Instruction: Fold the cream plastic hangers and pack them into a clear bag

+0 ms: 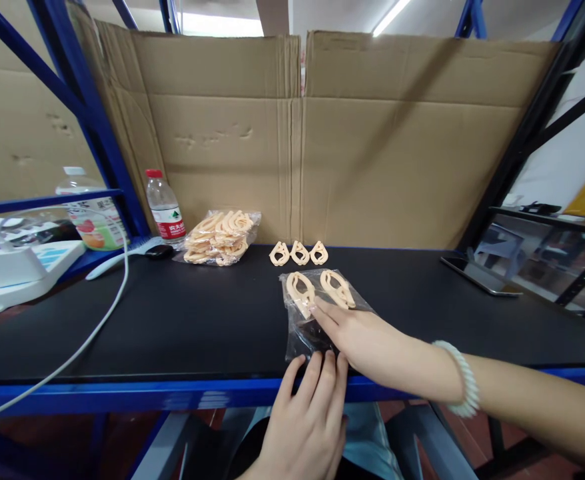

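A clear plastic bag (312, 320) lies flat on the black tabletop (172, 320) near its front edge. Two peach-coloured plastic clips (300, 290) sit inside its far end. My right hand (367, 340) lies flat on the bag, fingers stretched out, fingertips touching the nearer clip. My left hand (307, 413) rests at the table's front edge, its fingertips pressing down the bag's near end. Three smaller peach clips (299, 253) stand in a row just behind the bag.
A bag full of peach clips (220, 239) lies at the back left beside a water bottle (165, 207). A white cable (97, 320) crosses the left side. A tablet (480, 275) lies at the right. Cardboard (322, 133) walls the back.
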`<state>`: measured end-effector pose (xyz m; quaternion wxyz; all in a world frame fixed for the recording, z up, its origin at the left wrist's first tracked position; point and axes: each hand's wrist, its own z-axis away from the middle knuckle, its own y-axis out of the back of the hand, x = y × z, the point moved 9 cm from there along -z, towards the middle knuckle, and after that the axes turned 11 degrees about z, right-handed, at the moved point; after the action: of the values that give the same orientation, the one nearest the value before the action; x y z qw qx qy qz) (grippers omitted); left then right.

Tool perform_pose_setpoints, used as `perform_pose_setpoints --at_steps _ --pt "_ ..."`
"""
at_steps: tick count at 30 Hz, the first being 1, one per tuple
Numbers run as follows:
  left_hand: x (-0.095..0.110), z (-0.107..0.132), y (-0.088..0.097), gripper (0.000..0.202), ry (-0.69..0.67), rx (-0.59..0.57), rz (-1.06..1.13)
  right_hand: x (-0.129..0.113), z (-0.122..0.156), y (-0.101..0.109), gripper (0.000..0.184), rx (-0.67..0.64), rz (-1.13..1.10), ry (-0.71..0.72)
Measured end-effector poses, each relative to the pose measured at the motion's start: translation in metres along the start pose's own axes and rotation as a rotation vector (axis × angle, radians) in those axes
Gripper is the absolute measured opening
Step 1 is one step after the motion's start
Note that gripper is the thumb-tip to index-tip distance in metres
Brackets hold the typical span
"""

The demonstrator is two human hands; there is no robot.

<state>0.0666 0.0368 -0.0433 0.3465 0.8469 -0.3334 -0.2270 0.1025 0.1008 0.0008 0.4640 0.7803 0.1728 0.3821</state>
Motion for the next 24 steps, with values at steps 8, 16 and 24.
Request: perform_pose_setpoints --at_steps 8,16,24 --pt "-0.006 -0.008 0.014 0.05 0.046 -0.014 0.081 0.112 -0.003 0.04 0.027 0.185 0.004 -0.394" --pt "-0.011 -0.013 0.016 0.046 -0.015 -0.011 0.074 0.182 -0.077 -0.085 0.046 -0.003 -0.104 -0.156" --pt "-0.012 -0.01 0.01 0.044 -0.036 0.003 0.056 0.199 -0.103 -0.151 0.062 -0.122 -0.135 -0.135"
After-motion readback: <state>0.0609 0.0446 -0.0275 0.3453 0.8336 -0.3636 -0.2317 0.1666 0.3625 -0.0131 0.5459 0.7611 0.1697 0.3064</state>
